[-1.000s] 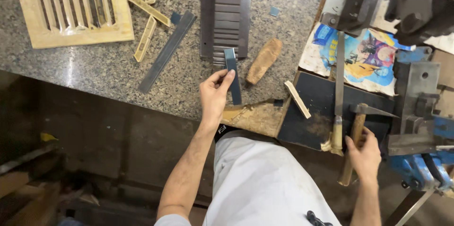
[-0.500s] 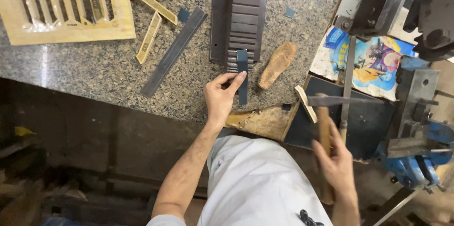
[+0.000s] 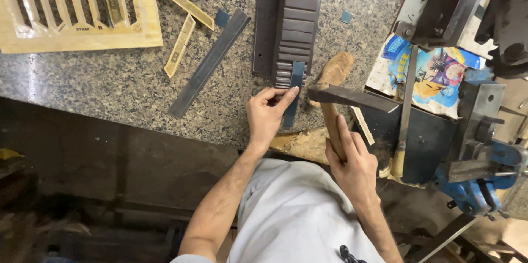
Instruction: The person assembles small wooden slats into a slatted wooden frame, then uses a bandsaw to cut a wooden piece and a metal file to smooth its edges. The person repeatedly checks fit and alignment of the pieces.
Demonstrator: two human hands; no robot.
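My left hand [image 3: 268, 114] pinches a short dark metal strip [image 3: 293, 91] that lies on the granite counter [image 3: 110, 81], its far end against the near end of a dark slatted metal panel [image 3: 294, 18]. My right hand [image 3: 352, 164] grips the wooden handle of a hammer [image 3: 352, 98]. The hammer's dark steel head is raised level just right of the strip, above a worn wooden block [image 3: 336, 70].
A long dark flat bar [image 3: 209, 62] lies diagonally left of the panel. A pale wooden louvred frame [image 3: 71, 7] and loose wooden slats [image 3: 181, 43] sit at the far left. A file [image 3: 406, 109], a colourful printed sheet [image 3: 434, 76] and a blue vise [image 3: 484, 175] crowd the right.
My right hand took the hammer from the right side and swung it left and up until its head sits beside the strip. My left hand stayed on the strip.
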